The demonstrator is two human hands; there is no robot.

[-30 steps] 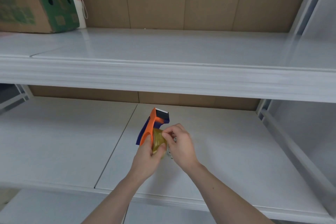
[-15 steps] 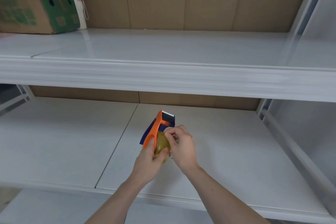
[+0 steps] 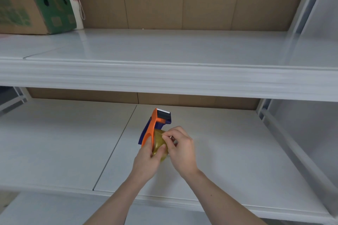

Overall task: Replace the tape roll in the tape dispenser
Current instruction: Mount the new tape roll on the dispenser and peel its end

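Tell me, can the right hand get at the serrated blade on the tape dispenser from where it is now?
Probably yes. The right hand is pinching at the tape roll, just below the serrated blade, and nothing stands between them; the left hand grips the tape dispenser lower down.

you have two hands [image 3: 146, 159], one tape dispenser [image 3: 155, 124], one tape roll [image 3: 159, 144], two shelves [image 3: 164, 51], one cardboard box [image 3: 27, 5].

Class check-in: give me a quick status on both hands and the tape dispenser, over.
Left hand grips tape dispenser and tape roll above lower shelf. Right hand fingers pinching at the roll. Nothing in the way.
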